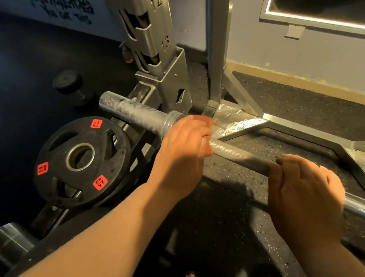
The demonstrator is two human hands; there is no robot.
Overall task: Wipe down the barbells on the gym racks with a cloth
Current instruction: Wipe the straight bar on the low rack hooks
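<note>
Steel bar [242, 155]: left hand [184, 143] is clasping it just beside the collar [171, 121], an orange blur [204, 119] showing beyond; right hand [308, 192] is gripping its knurled length.

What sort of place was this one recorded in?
Most likely a gym's free-weight area: a knurled barbell, a steel rack upright with numbered slots, and a 2.5 kg weight plate stored beside it on speckled rubber flooring.
</note>
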